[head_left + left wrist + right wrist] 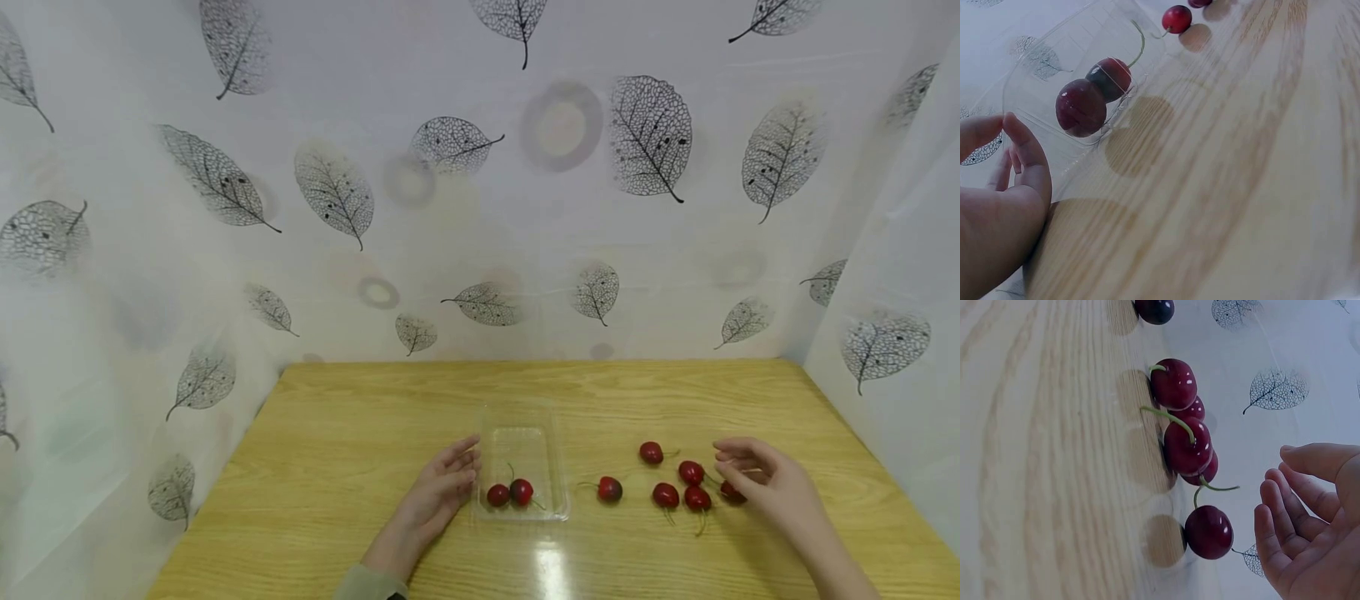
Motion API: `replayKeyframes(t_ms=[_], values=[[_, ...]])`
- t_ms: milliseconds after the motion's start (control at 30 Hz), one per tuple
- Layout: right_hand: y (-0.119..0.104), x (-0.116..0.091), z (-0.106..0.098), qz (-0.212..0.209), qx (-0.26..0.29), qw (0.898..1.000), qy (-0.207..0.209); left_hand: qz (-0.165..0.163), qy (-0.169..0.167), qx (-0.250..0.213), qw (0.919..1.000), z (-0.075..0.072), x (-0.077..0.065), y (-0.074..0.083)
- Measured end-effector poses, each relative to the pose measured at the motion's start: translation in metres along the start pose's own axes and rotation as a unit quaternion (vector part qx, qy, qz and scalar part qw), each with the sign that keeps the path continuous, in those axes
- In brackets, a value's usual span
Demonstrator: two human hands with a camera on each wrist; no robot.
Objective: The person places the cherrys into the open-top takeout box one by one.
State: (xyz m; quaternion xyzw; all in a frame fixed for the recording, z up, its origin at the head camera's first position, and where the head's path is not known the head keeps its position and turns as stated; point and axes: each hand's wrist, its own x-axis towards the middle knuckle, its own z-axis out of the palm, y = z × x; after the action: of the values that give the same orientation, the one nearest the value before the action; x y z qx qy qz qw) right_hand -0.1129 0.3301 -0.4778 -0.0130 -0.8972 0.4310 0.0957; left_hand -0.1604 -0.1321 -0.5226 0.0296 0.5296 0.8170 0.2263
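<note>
A clear plastic container [558,467] stands on the wooden table with two dark red cherries [1082,107] in its near end. My left hand [442,490] is beside the container's left wall, fingertips right at the rim and fingers relaxed. On the right lie several loose cherries [1188,445] with green stems. My right hand [772,483] hovers at the right end of that group, fingers loosely bent and nothing between them. It partly hides the rightmost cherry [731,492] in the head view; the right wrist view shows a gap between fingertips and cherries.
A single cherry [610,489] lies between the container and the right-hand group. The wooden table [337,433] reaches back to a pale leaf-patterned sheet [480,233], which also hangs along both sides.
</note>
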Motion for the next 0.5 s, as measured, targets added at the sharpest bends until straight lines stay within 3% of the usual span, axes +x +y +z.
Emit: replayKeyframes(t_ms=[500], values=[[0.02,-0.01,-0.015,0.026,-0.019,0.999,0.011,-0.003,-0.004,-0.001,1.0,-0.001,0.0,-0.001]])
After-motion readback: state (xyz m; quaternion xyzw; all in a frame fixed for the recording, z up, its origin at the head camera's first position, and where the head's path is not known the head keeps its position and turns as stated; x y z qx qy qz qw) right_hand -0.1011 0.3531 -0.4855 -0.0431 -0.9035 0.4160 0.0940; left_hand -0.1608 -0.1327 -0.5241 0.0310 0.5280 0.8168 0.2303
